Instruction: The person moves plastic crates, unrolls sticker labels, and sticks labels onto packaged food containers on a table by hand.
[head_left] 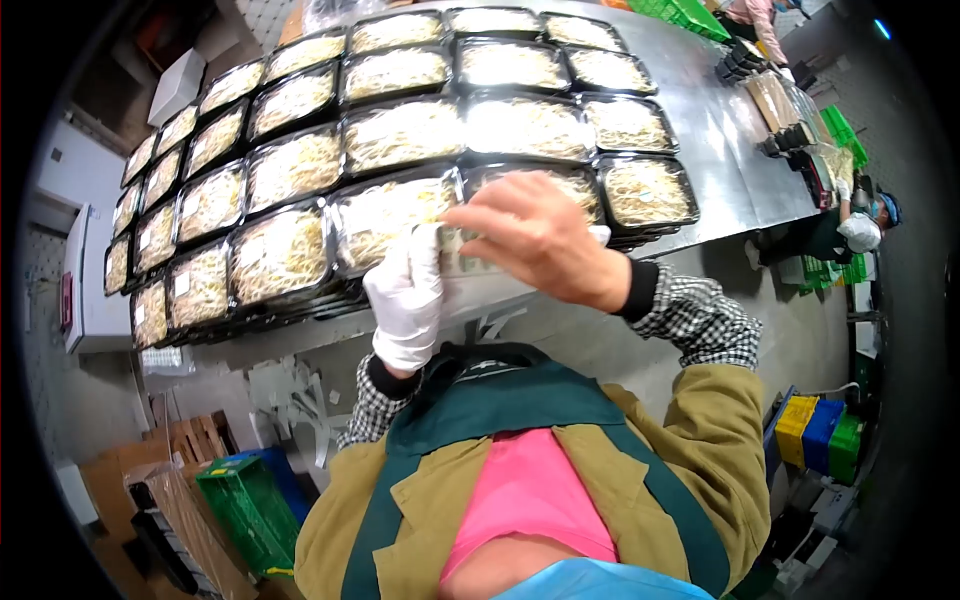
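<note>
My left hand point(405, 305), in a white glove, is closed on a pale sheet point(480, 283) with small printed marks, which looks like a sheet of labels. Bare and bent at the fingers, my right hand point(550, 240) reaches across that sheet; its fingertips are pinched close to the glove, and what they hold is too small to make out. Just beyond both hands sits a film-covered black tray of bean sprouts point(390, 215). Another sprout tray point(575, 185) is partly hidden behind my right hand. A small white label shows on some trays, such as the left one point(197, 285).
Stacked sprout trays fill much of the metal table point(735, 165). Green crates point(250, 505) and cardboard point(120, 480) stand on the floor at left. Coloured bins point(822, 435) are at lower right. A co-worker point(840, 235) bends at far right; another person's arm point(768, 35) shows at the top.
</note>
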